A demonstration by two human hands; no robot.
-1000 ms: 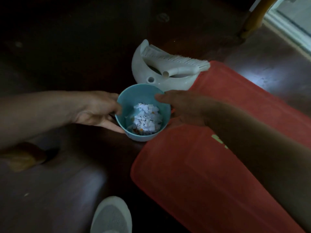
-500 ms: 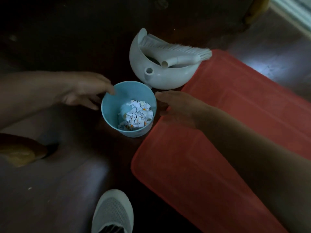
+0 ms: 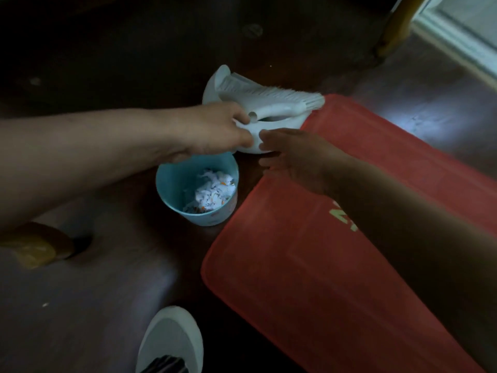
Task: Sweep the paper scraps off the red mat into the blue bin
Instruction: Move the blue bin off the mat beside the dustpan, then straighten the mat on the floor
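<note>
Since half a second ago the left hand [image 3: 215, 127] has left the rim of the blue bin [image 3: 172, 189] and reached across above it to the white dustpan [image 3: 282, 122], where its thumb and curled fingers now pinch the pan's near end. The right hand [image 3: 293, 157] has also come forward, off the edge of the red mat [image 3: 309, 278]; its fingers lie loosely extended and hold nothing, the tips right at the dustpan's near wall, though contact cannot be told in the dim light. The two hands are close together at the pan, not touching each other. A brush [image 3: 271, 94] lies across the top of the dustpan, its bristle end reaching over the mat's far corner. The bin stands upright on the dark floor [image 3: 80, 305], just beside the mat's left edge and below the left wrist, with the paper scraps [image 3: 215, 193] heaped inside it. A pale shoe [image 3: 172, 337] shows at the bottom edge.
</note>
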